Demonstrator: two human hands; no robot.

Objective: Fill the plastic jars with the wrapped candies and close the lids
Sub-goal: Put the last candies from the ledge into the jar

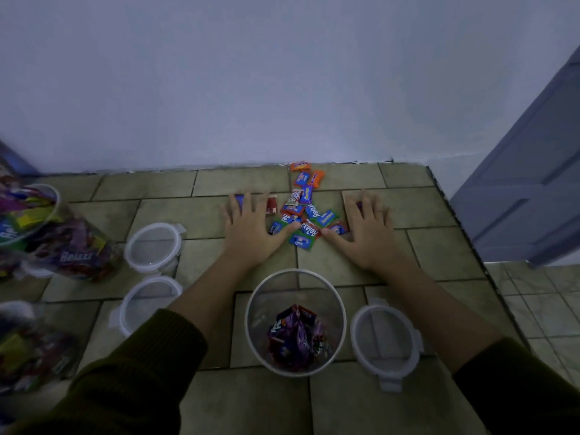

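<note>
Far left, a crinkly candy bag [75, 249] lies beside two round clear lids, the far lid [153, 244] and the near lid [147, 304]. There's bare matte tiled top [175, 211] before the left hand [251, 227], which lies flat with fingers spread, gripping nothing. Glossy square wrapped candies [303, 215] heap between the hands. The clear round jar [260, 312] stands nearer the person, partly filled. The right hand [367, 230] is flat and empty too. The right lid [384, 340] sits just beside the jar, with the top's edge [455, 215] close behind.

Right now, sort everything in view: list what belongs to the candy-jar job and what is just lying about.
Job:
- left hand and right hand, flat beside the loose candies
- open jar, partly filled
- right lid
- upper-left lid
- lower-left lid
- candy-filled jars, far left

Lying about:
- nothing loose, only the blue door and wall
</note>
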